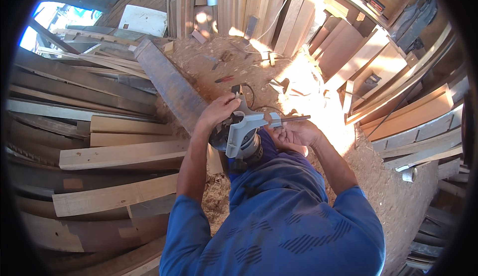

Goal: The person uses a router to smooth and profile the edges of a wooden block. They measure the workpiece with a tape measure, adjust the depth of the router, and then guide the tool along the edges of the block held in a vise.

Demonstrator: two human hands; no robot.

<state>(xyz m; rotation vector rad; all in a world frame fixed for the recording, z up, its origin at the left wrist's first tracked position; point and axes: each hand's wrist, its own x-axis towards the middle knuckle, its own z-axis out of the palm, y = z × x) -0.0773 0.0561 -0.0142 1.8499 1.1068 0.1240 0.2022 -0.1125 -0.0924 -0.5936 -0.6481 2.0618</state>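
I hold a grey hand power tool (242, 135) with a round dark body in front of my chest. My left hand (217, 110) grips its top from the left side. My right hand (295, 132) is closed around a thin dark metal rod (294, 119) that sticks out from the tool's right side. A dark cord (250, 95) runs from the tool toward the ground. My blue shirt fills the lower middle of the view.
Stacked planks (109, 156) lie at my left, and a long dark beam (172, 86) slants across the sawdust ground. Boards (343, 47) lean at the back and right. A white sheet (144, 21) lies at the far left back.
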